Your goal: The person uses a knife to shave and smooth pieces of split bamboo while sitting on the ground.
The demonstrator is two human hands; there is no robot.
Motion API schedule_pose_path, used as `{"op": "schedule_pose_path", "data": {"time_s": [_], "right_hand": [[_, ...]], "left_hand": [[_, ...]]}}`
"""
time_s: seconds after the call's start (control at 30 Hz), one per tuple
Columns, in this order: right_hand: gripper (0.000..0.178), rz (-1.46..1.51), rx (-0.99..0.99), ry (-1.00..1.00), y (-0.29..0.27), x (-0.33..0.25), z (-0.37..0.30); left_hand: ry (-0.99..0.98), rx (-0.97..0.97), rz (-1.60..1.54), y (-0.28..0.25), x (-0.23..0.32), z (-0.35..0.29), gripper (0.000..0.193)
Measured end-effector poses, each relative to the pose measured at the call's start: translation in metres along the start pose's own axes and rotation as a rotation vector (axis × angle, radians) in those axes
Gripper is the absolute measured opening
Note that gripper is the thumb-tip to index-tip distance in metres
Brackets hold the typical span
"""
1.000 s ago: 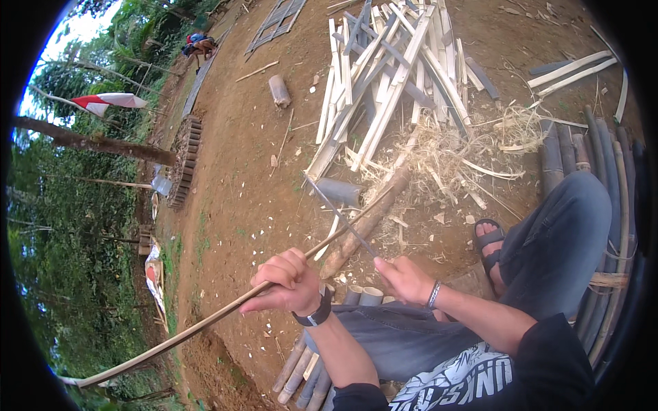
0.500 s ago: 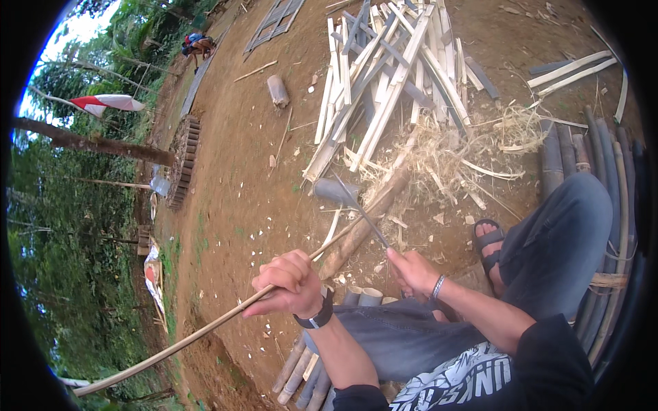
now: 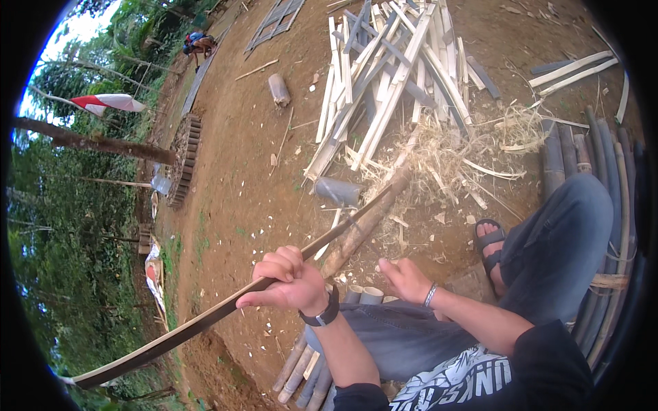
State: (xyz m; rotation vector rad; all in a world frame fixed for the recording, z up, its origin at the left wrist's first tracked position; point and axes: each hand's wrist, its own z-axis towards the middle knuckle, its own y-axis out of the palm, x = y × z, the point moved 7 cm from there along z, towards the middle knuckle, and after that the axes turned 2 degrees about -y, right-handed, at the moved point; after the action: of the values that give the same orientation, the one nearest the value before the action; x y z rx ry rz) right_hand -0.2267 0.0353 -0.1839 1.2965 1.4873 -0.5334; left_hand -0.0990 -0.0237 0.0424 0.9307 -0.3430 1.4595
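A long bamboo strip runs diagonally from the lower left toward the log in front of me, a pale edge above its dark face. My left hand is closed around it, thumb stretched along it. Its far end lies over a short, bark-covered log on the ground. My right hand is a fist to the right of the strip, apart from it. It held a thin-bladed knife a moment earlier; the blade is now hard to make out.
A heap of split bamboo slats lies ahead, beside curly shavings. Cut bamboo pieces lie on the dirt. Bamboo poles are stacked to my right. Far left, a person bends down near a flag.
The strip has turned in my left hand, showing its broad dark face. The knife blade that pointed forward from my right hand no longer shows clearly.
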Motion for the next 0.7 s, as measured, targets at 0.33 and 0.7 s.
{"op": "schedule_pose_path", "data": {"time_s": [0.33, 0.7], "right_hand": [[0.073, -0.035, 0.054, 0.145, -0.009, 0.009, 0.012], [0.076, -0.13, 0.077, 0.083, -0.007, 0.008, 0.014]], "left_hand": [[0.0, 0.308, 0.102, -0.013, 0.005, -0.001, 0.07], [-0.013, 0.345, 0.116, -0.026, 0.008, 0.0, 0.068]]}}
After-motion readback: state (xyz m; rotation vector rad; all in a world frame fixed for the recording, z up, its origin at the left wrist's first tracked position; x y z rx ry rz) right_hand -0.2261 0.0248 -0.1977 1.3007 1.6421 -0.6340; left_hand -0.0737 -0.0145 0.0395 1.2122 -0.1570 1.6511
